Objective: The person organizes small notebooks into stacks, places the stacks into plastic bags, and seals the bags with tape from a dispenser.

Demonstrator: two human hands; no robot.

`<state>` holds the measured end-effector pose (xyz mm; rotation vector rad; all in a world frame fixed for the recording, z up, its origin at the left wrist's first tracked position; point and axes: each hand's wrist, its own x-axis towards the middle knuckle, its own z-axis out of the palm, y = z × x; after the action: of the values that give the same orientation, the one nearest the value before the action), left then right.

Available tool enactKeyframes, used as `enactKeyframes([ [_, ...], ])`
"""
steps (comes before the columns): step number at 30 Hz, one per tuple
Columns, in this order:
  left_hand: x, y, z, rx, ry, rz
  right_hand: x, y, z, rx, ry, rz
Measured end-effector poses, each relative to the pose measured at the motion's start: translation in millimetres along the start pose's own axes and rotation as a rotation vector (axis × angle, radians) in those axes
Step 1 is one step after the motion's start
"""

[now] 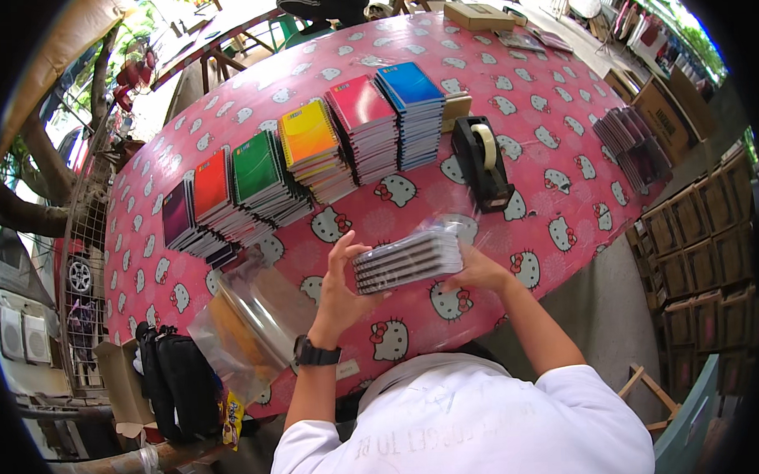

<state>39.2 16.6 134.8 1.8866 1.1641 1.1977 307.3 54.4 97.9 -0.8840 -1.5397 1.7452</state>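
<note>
Between my two hands, over the near middle of the table, is a small stack of spiral notebooks (407,261) in clear plastic, its dark spiral bindings facing me. My left hand (341,284) supports the left end, thumb along the lower edge and fingers raised beside it. On the other end, my right hand (479,271) grips the pack by its corner. Beyond stand piles of notebooks with purple, red (213,183), green (257,166), yellow (309,137), pink (360,104) and blue (409,87) covers. Clear plastic bags (261,312) lie left of my left hand.
A black tape dispenser (484,162) stands right of the blue pile. Dark packs (631,149) lie at the table's right edge, near stacked brown boxes (697,234). A black bag (180,382) sits at the near left. A flat box (479,16) is at the far edge.
</note>
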Motion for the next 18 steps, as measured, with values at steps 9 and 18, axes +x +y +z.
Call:
enactKeyframes([
  [9, 16.0, 24.4, -4.3, -0.596, -0.007, -0.297, 13.7, -72.8, 19.4, -0.058, 0.017, -0.046],
  [18, 15.5, 57.8, -40.7, -0.331, 0.459, 0.009, 2.8, -106.1, 12.4, -0.253, 0.497, -0.27],
])
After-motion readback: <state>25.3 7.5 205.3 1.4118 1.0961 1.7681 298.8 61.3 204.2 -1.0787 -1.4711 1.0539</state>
